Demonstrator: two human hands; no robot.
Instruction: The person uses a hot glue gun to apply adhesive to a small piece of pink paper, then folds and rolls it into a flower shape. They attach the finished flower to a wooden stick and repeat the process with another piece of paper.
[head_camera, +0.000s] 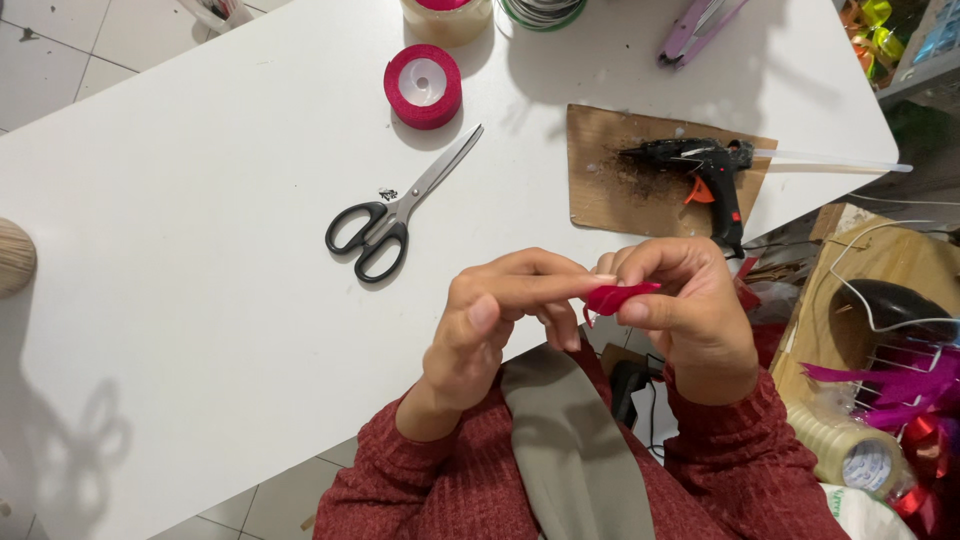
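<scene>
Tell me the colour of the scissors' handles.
Black, with plain metal blades; the scissors show clearly in the head view, lying on the white table.

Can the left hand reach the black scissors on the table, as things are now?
Probably yes: bare table lies between the left hand and the scissors, but its fingers pinch the red ribbon piece.

On the white rectangular table (200, 250), the black-handled steel scissors (395, 212) lie near the middle, behind the left hand (490, 320). Behind the scissors stands the red ribbon spool (423, 86). To the right of the scissors lies the brown cardboard sheet (600, 190), and on it rests the black glue gun (700, 170), behind the right hand (690, 310). The 2 hands meet at the table's near edge, with the small red folded ribbon piece (618, 297) between their fingertips. A roll of clear tape (855, 455) lies off the table, to the right of the right forearm.
</scene>
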